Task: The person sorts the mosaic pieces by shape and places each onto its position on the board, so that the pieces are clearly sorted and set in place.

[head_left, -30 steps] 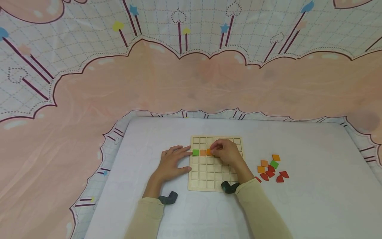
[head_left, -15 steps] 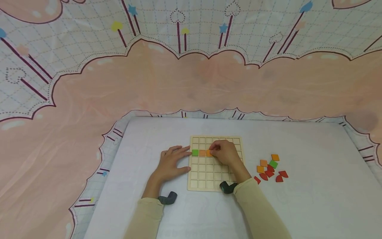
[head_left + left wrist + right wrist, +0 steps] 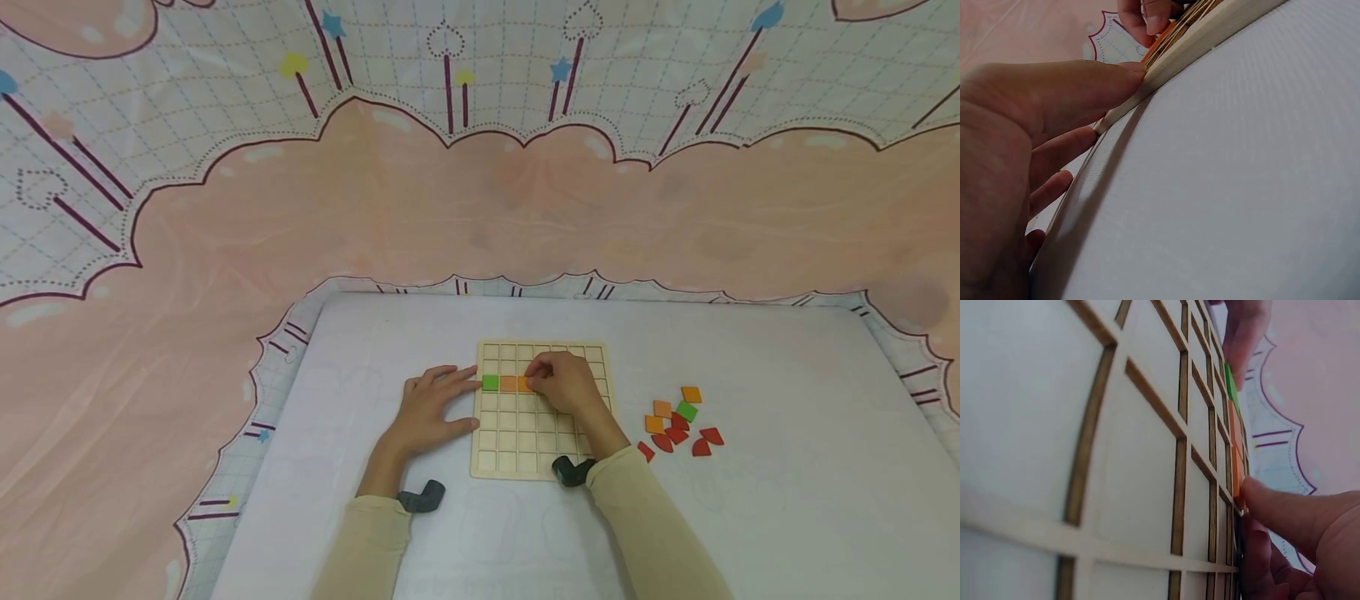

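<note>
A wooden grid board lies on the white table. In one row from its left edge sit a green square, a light orange square and an orange square. The right hand has thumb and fingers at the orange square, pinching it in its cell; the thumb also shows on it in the right wrist view. The left hand is spread, its fingertips and thumb touching the board's left edge. In the left wrist view the left thumb rests against the wooden edge.
Right of the board lie loose pieces: an orange square, a light orange square, a green square, a yellow-orange square and several red pieces. A patterned cloth hangs behind the table.
The head view has shifted very slightly. Both hands keep nearly the same place, the right at the orange square and the left at the board's edge.
</note>
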Tool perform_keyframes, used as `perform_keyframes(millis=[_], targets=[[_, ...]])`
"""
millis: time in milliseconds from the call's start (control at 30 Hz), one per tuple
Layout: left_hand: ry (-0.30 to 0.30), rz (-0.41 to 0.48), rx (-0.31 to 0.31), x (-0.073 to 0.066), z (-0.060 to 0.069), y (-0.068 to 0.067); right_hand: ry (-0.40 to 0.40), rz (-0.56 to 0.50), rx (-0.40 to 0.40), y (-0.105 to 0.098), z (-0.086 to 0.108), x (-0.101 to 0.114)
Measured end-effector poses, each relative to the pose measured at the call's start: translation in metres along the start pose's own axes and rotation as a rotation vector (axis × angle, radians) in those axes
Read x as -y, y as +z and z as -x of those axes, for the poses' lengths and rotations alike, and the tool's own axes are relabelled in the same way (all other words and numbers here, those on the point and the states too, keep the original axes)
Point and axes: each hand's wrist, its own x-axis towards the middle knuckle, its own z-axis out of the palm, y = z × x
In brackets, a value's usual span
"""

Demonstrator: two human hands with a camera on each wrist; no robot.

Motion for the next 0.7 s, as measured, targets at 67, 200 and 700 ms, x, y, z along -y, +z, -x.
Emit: perform_keyframes(millis=[67, 200, 700], targets=[[0.003, 0.000, 0.002, 0.0003, -0.0001, 0.0001, 0.003, -0.009, 0.003, -0.0008, 0.0004, -0.0007], [0.000, 0.006, 0.003, -0.0004, 0.0002, -0.0001, 0.018, -0.034, 0.017, -0.0024, 0.0011, -0.0029], [0.001, 0.011, 0.001, -0.0021, 0.0008, -0.0014, 0.041, -0.073, 0.037, -0.0036, 0.0011, -0.0066]])
